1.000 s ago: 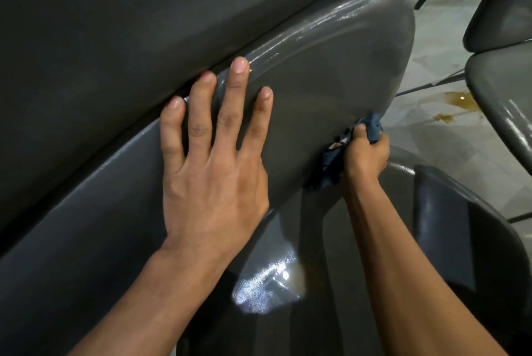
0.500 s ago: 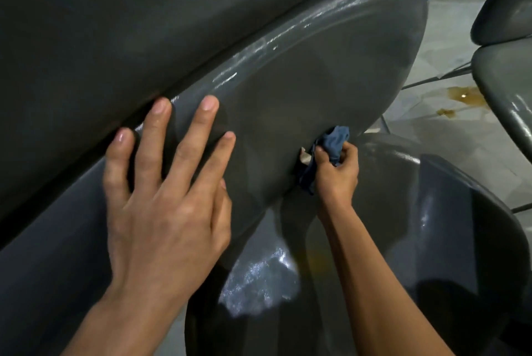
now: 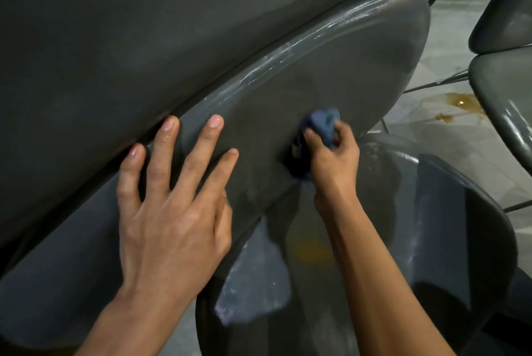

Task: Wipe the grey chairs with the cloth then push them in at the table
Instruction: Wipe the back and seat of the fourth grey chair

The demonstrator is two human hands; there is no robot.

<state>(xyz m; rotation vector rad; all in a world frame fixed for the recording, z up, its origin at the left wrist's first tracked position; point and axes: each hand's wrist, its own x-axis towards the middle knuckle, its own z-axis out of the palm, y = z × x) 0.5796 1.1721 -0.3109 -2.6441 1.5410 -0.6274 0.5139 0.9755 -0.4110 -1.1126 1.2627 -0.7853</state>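
A grey plastic chair fills the middle of the view, its wet backrest (image 3: 331,73) slanting up to the right and its seat (image 3: 431,211) below. My left hand (image 3: 172,211) lies flat on the backrest with fingers spread, fingertips at the edge of the dark table (image 3: 144,24). My right hand (image 3: 331,162) grips a bunched blue cloth (image 3: 322,122) and presses it against the lower middle of the backrest.
A second grey chair (image 3: 506,90) stands at the right edge, its thin metal legs over a pale tiled floor (image 3: 426,137). A brown spill (image 3: 460,102) lies on the floor between the two chairs. The dark table covers the upper left.
My right hand has slid the cloth left and up across the backrest, from its lower right edge toward the middle. My left hand shifted left and down along the backrest, then stayed.
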